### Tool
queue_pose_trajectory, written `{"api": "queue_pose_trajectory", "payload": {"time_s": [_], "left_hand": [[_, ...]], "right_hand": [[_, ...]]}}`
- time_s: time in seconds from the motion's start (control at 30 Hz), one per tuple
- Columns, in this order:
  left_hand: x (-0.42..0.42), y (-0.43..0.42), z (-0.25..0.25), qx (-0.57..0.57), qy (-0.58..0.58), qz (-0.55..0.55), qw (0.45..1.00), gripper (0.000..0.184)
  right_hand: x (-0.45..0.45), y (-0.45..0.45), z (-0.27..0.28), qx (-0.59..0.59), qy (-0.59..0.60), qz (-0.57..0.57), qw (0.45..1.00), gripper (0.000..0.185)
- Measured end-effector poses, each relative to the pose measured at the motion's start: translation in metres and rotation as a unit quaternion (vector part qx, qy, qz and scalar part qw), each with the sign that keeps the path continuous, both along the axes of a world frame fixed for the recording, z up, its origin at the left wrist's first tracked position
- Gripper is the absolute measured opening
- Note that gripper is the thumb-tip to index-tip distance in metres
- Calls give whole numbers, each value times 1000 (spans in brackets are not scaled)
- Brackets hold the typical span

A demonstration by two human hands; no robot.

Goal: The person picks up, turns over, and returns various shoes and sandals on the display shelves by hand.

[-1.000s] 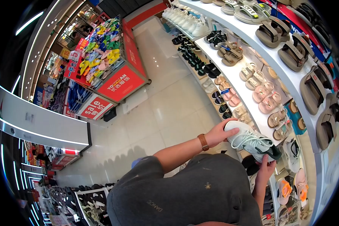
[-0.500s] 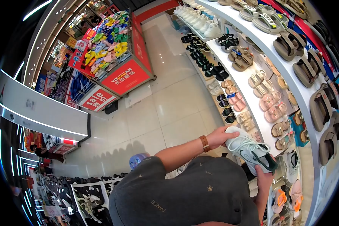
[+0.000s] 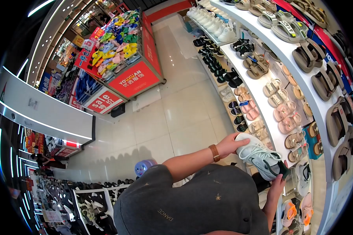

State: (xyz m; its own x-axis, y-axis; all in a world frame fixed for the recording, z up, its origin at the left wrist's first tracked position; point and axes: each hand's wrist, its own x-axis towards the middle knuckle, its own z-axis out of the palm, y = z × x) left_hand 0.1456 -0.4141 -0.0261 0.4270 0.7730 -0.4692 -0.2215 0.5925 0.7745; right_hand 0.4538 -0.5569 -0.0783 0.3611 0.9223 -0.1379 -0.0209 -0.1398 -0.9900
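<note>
A white sneaker [image 3: 258, 154] with pale laces and a dark green heel lining is held between my two hands, in front of the shelves. My left hand [image 3: 228, 145], with a brown strap on its wrist, grips the toe end, thumb on top. At the heel end, my right hand [image 3: 277, 182] has its fingers closed on the heel; part of that hand is hidden behind the shoe. Below the shoe, part of the lower shelf is hidden.
Curved white shelves [image 3: 319, 88] with sandals and shoes run along the right. A red-panelled bin [image 3: 133, 81] of colourful slippers stands at the upper left. A blue-purple round object [image 3: 143, 167] and a shoe rack [image 3: 93, 191] are beside my body. A person [image 3: 43, 160] stands far left.
The view has shifted, so the bin and shelves sit farther right in the picture. The sneaker has turned and moved slightly down, and my right hand has changed its hold at the heel.
</note>
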Motion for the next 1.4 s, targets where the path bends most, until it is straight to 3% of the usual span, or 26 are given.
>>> {"api": "queue_pose_trajectory", "payload": {"time_s": [0.07, 0.17, 0.4, 0.57, 0.67, 0.73, 0.77, 0.83, 0.93, 1.0, 1.07, 1.13, 1.17, 1.2, 1.27, 1.33, 1.4], "left_hand": [[0, 1, -1, 28, 16, -1, 999, 47], [-2, 2, 1, 79, 46, -17, 996, 50], [6, -2, 7, 38, -25, -90, 995, 55], [15, -4, -4, 24, -38, -181, 982, 55], [9, 0, -27, 52, -18, -192, 980, 44], [11, 1, -21, 34, 22, -181, 983, 39], [11, -1, -25, 51, 48, -181, 981, 38], [10, -6, -32, 54, 82, -199, 975, 37], [-6, -9, -67, 86, 148, -218, 961, 31], [-44, -7, -123, 150, 258, -284, 911, 22], [-71, -16, -140, 292, 446, -389, 751, 15], [-109, -28, -165, 273, 483, -534, 638, 24], [-99, -32, -136, 236, 451, -604, 613, 30], [-104, -44, -130, 224, 413, -575, 669, 35], [-130, -67, -174, 220, 415, -546, 694, 39], [-127, -80, -176, 209, 423, -499, 727, 47], [-119, -93, -181, 182, 387, -412, 805, 43]], "right_hand": [[-50, 17, 73, -24, 107, -36, 993, 53], [-28, 10, 38, -158, 117, -8, 981, 54], [-20, -6, 23, -69, 255, -89, 960, 48], [24, -52, -16, -29, 375, -155, 914, 50], [35, -73, -2, -16, 380, -250, 891, 49], [58, -100, -16, -76, 354, -361, 859, 44], [69, -118, -26, -38, 372, -344, 862, 43], [80, -138, -28, -67, 326, -405, 852, 51], [100, -162, -34, -85, 283, -483, 824, 49], [115, -169, -43, -116, 252, -506, 817, 46], [140, -181, -75, -160, 227, -518, 809, 43], [162, -184, -102, -180, 187, -513, 818, 43], [173, -182, -115, -190, 167, -508, 823, 43], [182, -176, -124, -206, 146, -518, 817, 43], [190, -159, -121, -212, 107, -510, 827, 42], [192, -135, -114, -207, 78, -516, 828, 41], [206, -125, -126, -223, 71, -513, 826, 43]]}}
